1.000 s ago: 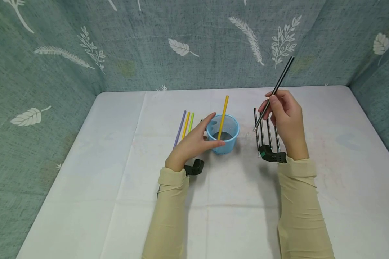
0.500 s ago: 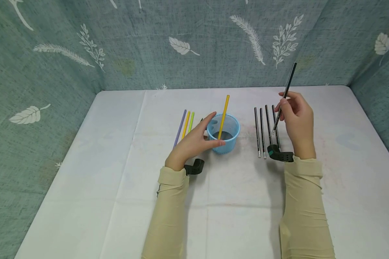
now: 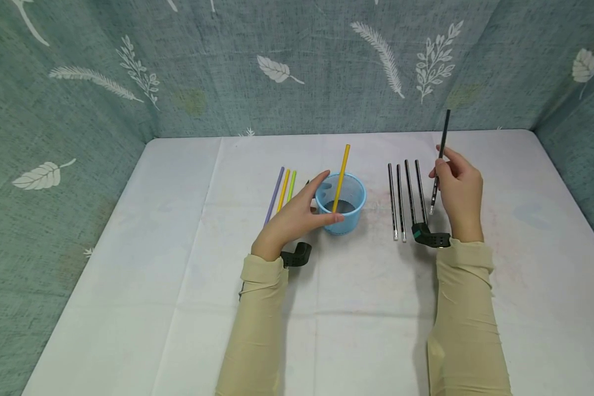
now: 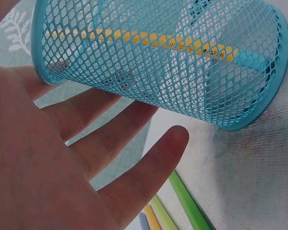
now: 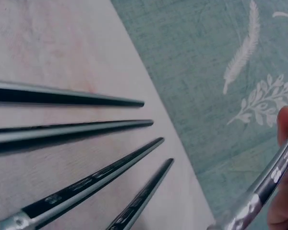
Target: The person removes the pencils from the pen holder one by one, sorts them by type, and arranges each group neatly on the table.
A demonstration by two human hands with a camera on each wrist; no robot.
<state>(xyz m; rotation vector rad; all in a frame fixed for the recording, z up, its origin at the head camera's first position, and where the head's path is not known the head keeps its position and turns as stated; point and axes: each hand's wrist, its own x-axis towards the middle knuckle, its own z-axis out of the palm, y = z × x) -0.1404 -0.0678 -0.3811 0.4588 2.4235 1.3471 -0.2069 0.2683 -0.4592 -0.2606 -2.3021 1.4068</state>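
Note:
My left hand [image 3: 294, 220] holds a light-blue mesh pen cup [image 3: 344, 224] between thumb and fingers. A yellow pencil [image 3: 342, 176] leans inside the cup; through the mesh in the left wrist view its blue end [image 4: 252, 60] is near the cup's base. Between thumb and fingers, my right hand [image 3: 460, 190] pinches a black pencil [image 3: 445, 126] with a shiny silver lower end. That pencil stands steeply, just right of a row of several black pencils [image 3: 392, 198] lying side by side on the table. Whether its lower end touches the table, I cannot tell.
Left of the cup lie a purple pencil [image 3: 275, 195], a yellow one [image 3: 284, 191], a light-green one [image 3: 292, 186] and a darker green one [image 4: 189, 201], partly behind my left hand. A patterned green curtain [image 3: 297, 110] borders the white table [image 3: 218, 330].
My right hand has moved right with the black pencil, from over the row to its right side. The pencil is now lower and more upright. The left hand and cup stay put.

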